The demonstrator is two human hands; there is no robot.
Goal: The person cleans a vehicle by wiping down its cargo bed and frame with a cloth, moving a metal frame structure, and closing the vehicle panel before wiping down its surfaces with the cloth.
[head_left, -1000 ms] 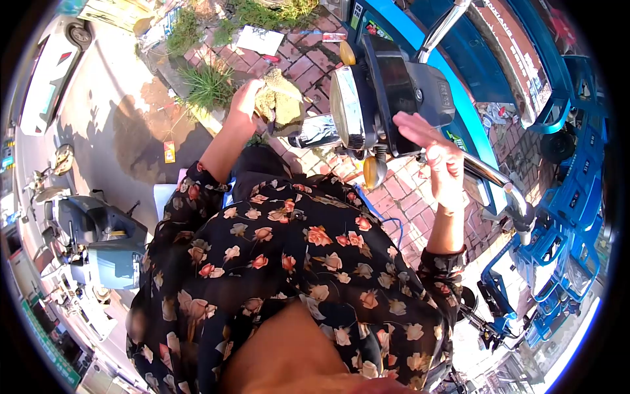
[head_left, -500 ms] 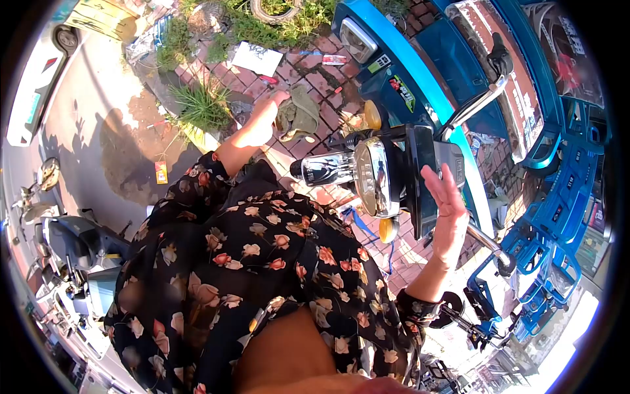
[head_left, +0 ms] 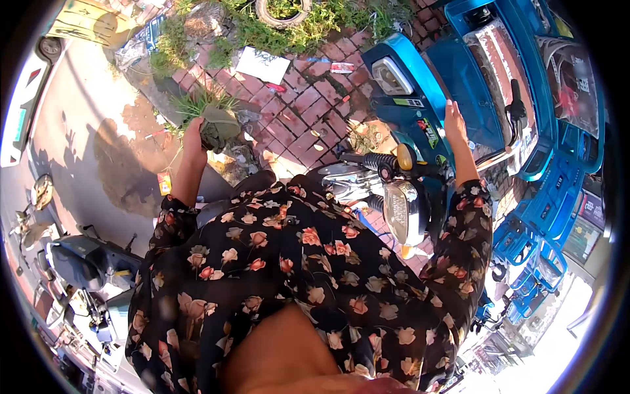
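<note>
A crumpled olive-grey cloth (head_left: 220, 129) is gripped by my left hand (head_left: 193, 141), held out at the left above the pavement edge and a tuft of grass. My right hand (head_left: 455, 129) is stretched forward at the right, fingers pointing away and seen edge-on, in front of a blue vehicle panel (head_left: 407, 85); whether it touches the panel I cannot tell. Nothing shows in that hand. Between my arms, close to my body, is the front of a motorbike with a round headlight (head_left: 401, 211), an amber turn signal (head_left: 405, 157) and a chrome fender (head_left: 348, 182).
Red brick paving (head_left: 298, 125) lies ahead, with a white sheet (head_left: 262, 65) and litter. Weeds and an old tyre (head_left: 283, 12) are at the top. Parked scooters (head_left: 85, 262) and a white car (head_left: 23, 108) stand left; blue vehicle frames (head_left: 551, 203) line the right.
My left hand has moved left with the cloth. My right hand has moved forward, away from above the motorbike's front. The headlight now appears lower and nearer my body.
</note>
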